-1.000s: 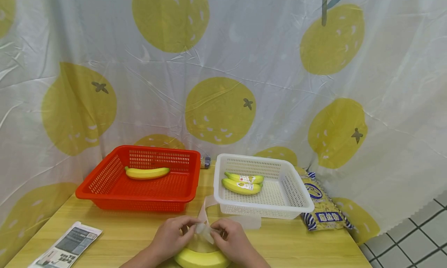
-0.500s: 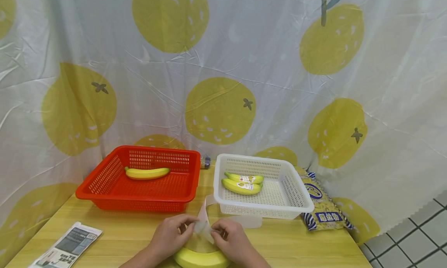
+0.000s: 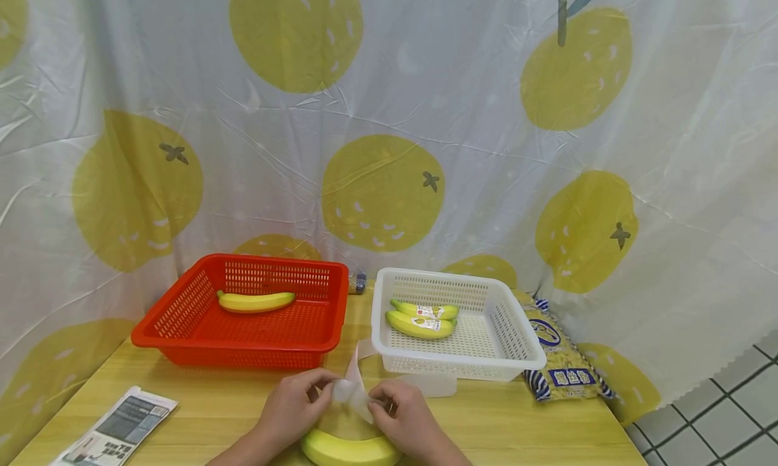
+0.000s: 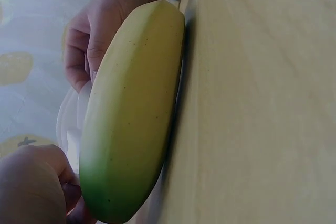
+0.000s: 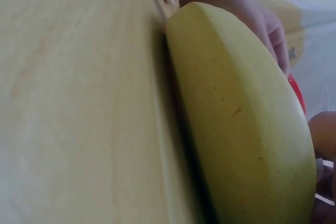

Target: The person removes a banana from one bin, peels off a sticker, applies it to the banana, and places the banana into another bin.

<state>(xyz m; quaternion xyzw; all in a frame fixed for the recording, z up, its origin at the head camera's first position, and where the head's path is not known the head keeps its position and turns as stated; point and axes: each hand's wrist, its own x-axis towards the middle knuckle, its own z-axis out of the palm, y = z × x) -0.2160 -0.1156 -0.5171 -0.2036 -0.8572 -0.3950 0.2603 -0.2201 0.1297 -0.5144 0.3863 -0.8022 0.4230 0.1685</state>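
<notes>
A white curtain [image 3: 486, 115] printed with big yellow fruit hangs wrinkled behind a pale wood-grain desk [image 3: 516, 425]. Toward the desk's back edge sit two square perforated plastic baskets: a red basket [image 3: 182, 317] on the left holding one bare banana [image 3: 256, 301], and a white basket [image 3: 516, 344] on the right holding two bananas [image 3: 422, 319] with small printed labels too small to read. Beside the white basket, at the desk's right edge, lies a yellow and blue striped snack bag [image 3: 559, 358] with blue characters that cannot be made out. A folded newspaper [image 3: 115, 429] lies at the front left corner, its print illegible. At the middle of the front edge lies a smooth, curved yellow banana [image 3: 349, 449], greenish at one end in the left wrist view [image 4: 131, 124], with thin clear plastic film [image 3: 351, 395] rising from it. The left hand [image 3: 292, 412] and the right hand [image 3: 404, 419] meet just above this banana, both with fingers curled, each pinching the crinkled film between thumb and fingertips; the wrists rest low by the desk's front edge.
</notes>
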